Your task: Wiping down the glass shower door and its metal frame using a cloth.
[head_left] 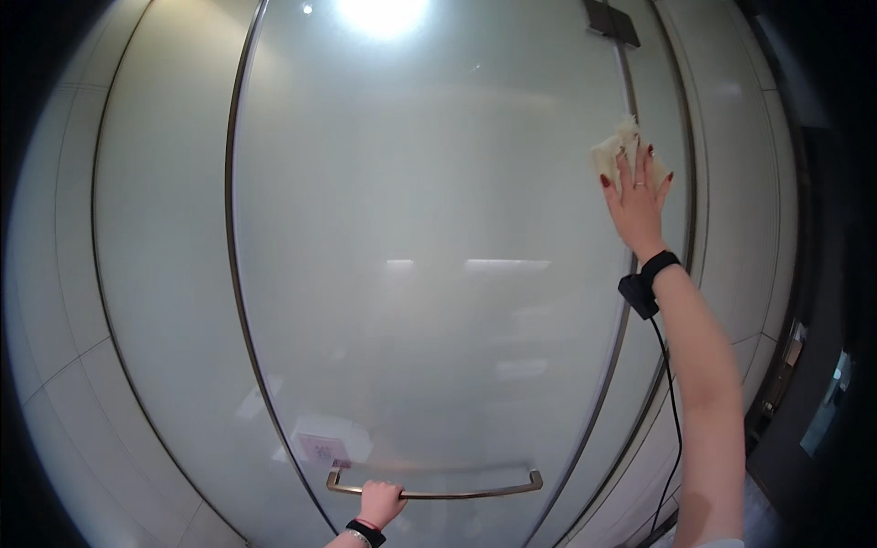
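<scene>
Right hand (pixel 637 203): fingers spread wide, pressing pale cloth (pixel 605 157) | step: seemingly wiping the frosted door (pixel 429 210); a further stroke would call for even pressure, door steadied | cloth: beneath and jutting past the fingers, at door's right edge, below hinge (pixel 612 22) | left hand (pixel 382 502): curled round bar handle (pixel 475 495), low on door

door (pixel 438 201): cloth (pixel 604 157), right edge | handle (pixel 475 495), low | sticker (pixel 322 450), apparently above handle's left end
</scene>
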Tool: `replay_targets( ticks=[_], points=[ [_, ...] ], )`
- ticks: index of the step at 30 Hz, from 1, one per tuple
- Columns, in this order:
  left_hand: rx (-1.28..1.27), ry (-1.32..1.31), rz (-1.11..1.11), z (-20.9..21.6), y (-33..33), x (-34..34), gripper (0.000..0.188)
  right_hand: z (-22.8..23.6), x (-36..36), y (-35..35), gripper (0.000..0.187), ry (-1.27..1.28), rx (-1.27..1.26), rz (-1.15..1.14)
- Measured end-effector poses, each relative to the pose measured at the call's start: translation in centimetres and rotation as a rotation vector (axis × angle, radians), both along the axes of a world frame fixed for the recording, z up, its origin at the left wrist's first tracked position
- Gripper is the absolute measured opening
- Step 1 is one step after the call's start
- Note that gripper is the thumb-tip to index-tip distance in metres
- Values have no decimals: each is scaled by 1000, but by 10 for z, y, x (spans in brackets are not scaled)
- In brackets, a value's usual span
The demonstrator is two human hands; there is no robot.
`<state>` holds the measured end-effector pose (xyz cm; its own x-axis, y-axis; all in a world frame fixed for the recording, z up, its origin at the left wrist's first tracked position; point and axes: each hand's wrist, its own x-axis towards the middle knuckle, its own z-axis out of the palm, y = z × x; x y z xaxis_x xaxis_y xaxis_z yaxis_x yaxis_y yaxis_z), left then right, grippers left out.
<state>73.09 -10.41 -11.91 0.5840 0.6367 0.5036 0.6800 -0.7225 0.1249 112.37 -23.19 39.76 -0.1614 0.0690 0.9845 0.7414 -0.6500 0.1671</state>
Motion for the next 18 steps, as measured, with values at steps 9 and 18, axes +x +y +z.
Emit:
replay_targets(
  ticks=[9,18],
  points=[
    [-34,-26,3,43,61,-107,14,64,-253,151,70,-106,-36,256],
    [-51,30,-12,58,80,-155,14,35,-536,274,71,-370,-311,533]
  ],
)
